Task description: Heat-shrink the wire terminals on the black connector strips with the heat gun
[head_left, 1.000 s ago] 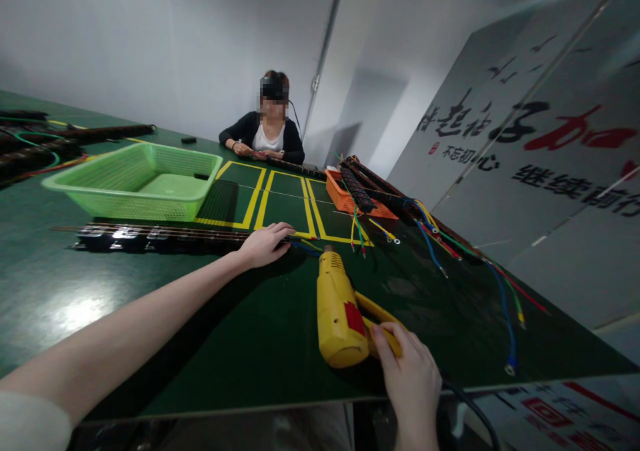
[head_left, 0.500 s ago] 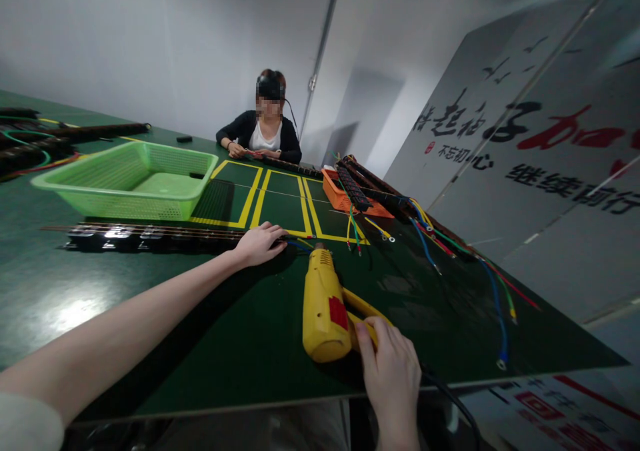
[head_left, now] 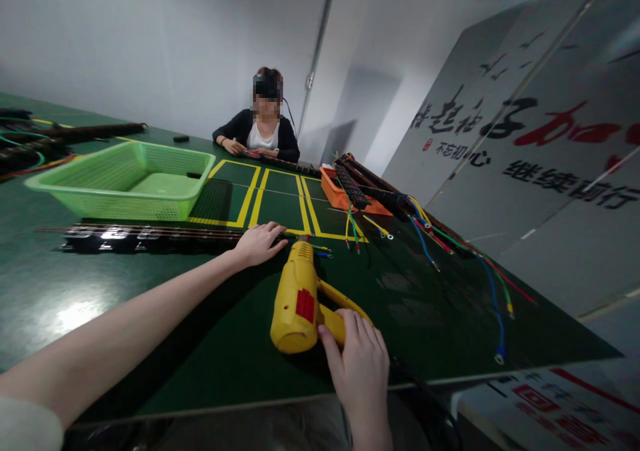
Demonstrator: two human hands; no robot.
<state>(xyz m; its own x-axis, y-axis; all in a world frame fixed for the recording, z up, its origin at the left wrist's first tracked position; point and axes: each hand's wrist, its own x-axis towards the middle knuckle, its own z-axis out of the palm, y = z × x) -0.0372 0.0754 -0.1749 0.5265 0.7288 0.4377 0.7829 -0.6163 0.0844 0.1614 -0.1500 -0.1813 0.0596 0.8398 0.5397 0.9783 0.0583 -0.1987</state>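
My right hand is wrapped round the handle of a yellow heat gun, which has a red patch on its body. Its nozzle points away from me, toward several wires with yellow and blue among them. My left hand is closed over the wire bundle at the right end of a long black slotted strip. Thin copper-coloured rods run along that strip. The exact grip under the left fingers is hidden.
A green basket stands behind the strip. At the back right, an orange basket has dark strips and lugged wires about it. A co-worker sits across the table, which has yellow tape lines.
The heat gun has moved left in my right hand, bringing its nozzle across the wires nearer my left hand. My left hand has stayed nearly in place.
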